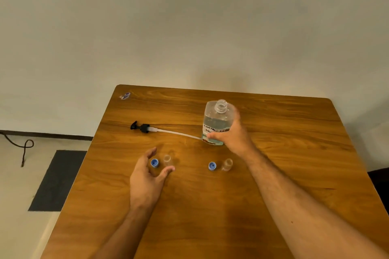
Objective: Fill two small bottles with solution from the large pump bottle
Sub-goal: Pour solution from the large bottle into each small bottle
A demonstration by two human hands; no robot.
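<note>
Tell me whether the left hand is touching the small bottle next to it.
Cannot tell. In the head view the left hand is open around the left small bottle, thumb tip right at its base, but no contact or gap shows plainly.

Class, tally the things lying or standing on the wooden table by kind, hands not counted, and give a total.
Large bottle, open, gripped by the right hand: 1
Small clear bottles: 2
Blue caps: 2
Black pump head with tube: 1
Small blue item at far corner: 1
Total: 7

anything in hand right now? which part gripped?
Right hand grips the large bottle around its lower body. Left hand is open, holding nothing.
</note>
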